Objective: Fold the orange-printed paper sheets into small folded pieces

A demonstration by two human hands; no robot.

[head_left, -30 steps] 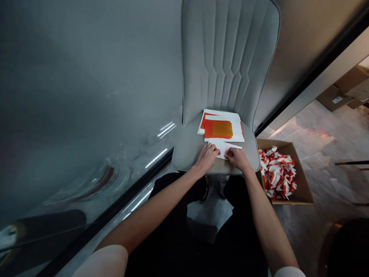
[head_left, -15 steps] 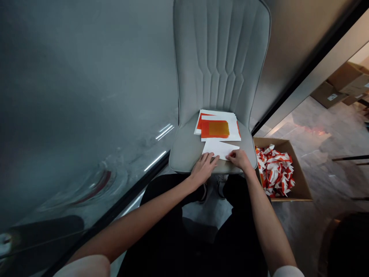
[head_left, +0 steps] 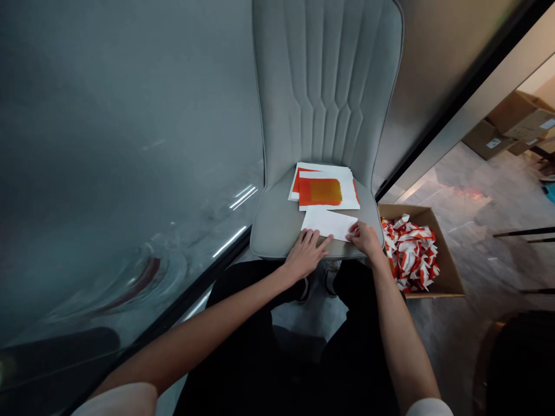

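A white sheet of paper (head_left: pixel 328 222), seemingly folded, lies near the front edge of the grey chair seat (head_left: pixel 271 231). My left hand (head_left: pixel 307 253) rests on its near left edge, fingers spread and pressing down. At its right end my right hand (head_left: pixel 364 237) pinches the paper's near corner between thumb and fingers. Just behind it lies a small stack of white sheets (head_left: pixel 349 199). The top one bears an orange block with a mustard-coloured rectangle (head_left: pixel 326 190) in it.
On the floor right of the chair stands an open cardboard box (head_left: pixel 446 271) full of folded or crumpled red-and-white paper pieces (head_left: pixel 414 254). A glossy grey panel (head_left: pixel 130 115) runs along the left. More cartons (head_left: pixel 515 121) stand at the far right.
My right hand has slid slightly to the right along the paper's near edge to its corner. The paper's right end now looks straighter. My left hand stays on the paper.
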